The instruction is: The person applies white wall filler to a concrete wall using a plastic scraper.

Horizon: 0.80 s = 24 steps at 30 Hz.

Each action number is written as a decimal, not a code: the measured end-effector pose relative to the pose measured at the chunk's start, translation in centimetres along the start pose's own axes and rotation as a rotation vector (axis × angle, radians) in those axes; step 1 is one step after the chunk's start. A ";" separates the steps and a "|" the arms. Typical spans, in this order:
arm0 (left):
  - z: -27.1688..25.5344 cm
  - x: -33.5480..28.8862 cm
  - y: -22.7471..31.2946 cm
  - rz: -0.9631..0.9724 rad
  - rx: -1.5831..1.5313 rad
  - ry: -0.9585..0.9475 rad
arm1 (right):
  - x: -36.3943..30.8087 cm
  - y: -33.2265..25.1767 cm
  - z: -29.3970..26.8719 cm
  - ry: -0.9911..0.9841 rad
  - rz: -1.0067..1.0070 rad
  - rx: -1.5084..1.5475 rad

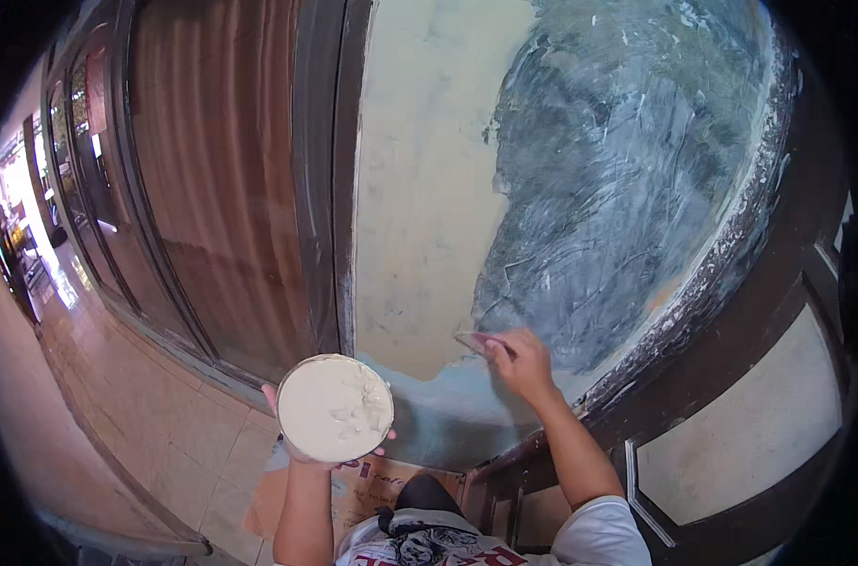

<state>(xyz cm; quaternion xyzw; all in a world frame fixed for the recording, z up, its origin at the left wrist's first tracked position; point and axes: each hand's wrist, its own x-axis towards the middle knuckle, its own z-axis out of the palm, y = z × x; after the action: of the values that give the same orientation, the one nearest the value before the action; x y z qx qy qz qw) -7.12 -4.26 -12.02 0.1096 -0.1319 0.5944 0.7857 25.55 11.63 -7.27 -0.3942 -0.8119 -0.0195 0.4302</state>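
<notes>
My left hand (305,459) is wrapped round a round tub of cream-coloured filler paste (321,401) from below. The paste fills the tub nearly to its rim, with a rough, scooped patch on its right side. In my right hand (525,366) is a putty knife (478,339) with a reddish handle, its blade at the wall. The blade lies by the lower edge of the cream-coated strip (420,245). Right of that strip, the wall is a grey-blue, streaky bare patch (618,189). Whether the blade touches the wall, I cannot tell.
A dark window frame (321,189) with a brown curtain (212,160) behind glass borders the wall on the left. To the right stands a dark panelled door (731,424) with pale panels. Printed cardboard (269,500) lies on the tiled floor (189,420) below me.
</notes>
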 end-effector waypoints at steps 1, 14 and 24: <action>0.1 0.3 -0.2 -0.007 0.011 -0.044 | -0.8 0.2 0.6 -0.031 -0.065 -0.028; 0.4 -0.1 -0.5 -0.057 0.079 -0.075 | -0.3 0.8 0.4 -0.068 -0.059 -0.080; 0.6 0.2 -1.4 -0.036 0.070 -0.059 | 0.6 0.2 0.7 0.008 -0.110 -0.075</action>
<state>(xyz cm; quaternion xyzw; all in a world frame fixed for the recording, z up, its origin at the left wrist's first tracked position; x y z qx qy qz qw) -5.81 -4.64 -11.40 0.1568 -0.1321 0.5810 0.7877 24.99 12.43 -7.36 -0.3645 -0.8294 -0.0751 0.4167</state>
